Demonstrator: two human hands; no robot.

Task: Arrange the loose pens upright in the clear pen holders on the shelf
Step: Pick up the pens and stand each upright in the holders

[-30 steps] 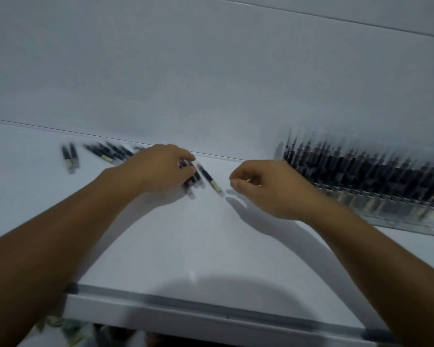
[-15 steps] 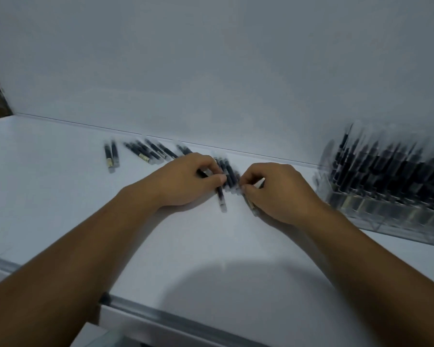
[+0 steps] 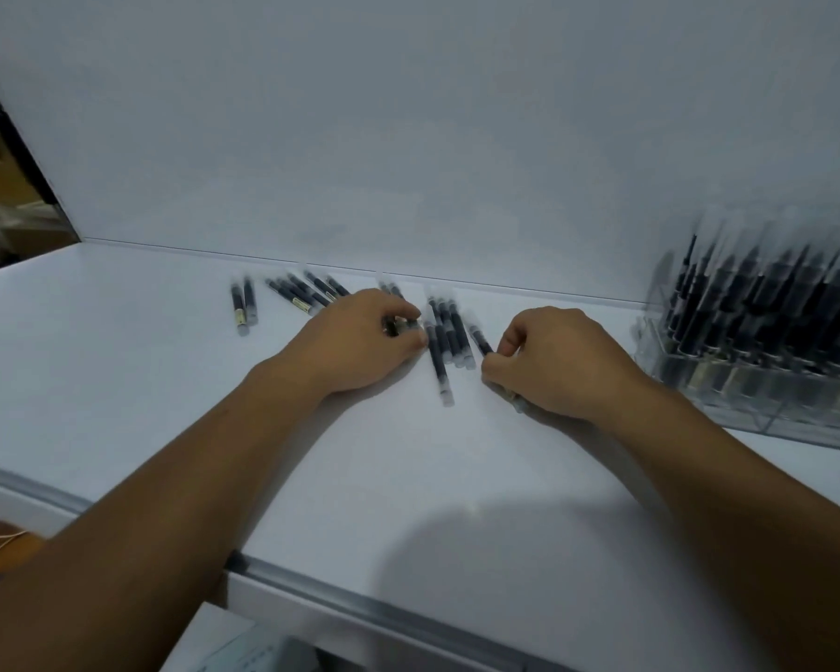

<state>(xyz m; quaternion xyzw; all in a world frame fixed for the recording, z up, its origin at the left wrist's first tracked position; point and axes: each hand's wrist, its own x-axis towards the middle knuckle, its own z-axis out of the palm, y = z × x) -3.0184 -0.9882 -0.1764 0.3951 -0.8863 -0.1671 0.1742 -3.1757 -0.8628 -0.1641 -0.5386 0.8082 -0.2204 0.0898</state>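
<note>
Several loose black pens lie flat on the white shelf near the back wall: two pens at the far left, a bunch of pens beside them, and a middle group of pens between my hands. My left hand has its fingers curled round pens at its fingertips. My right hand pinches one pen that runs under its palm. The clear pen holder at the right edge stands packed with upright black pens.
A white back wall rises close behind the pens. The shelf's front edge has a grey metal strip. Past the shelf's left end shows a dim room with clutter.
My hands have drawn slightly apart. The right hand has slid right with a pen in its pinch, and the middle group of pens now lies uncovered between the hands.
</note>
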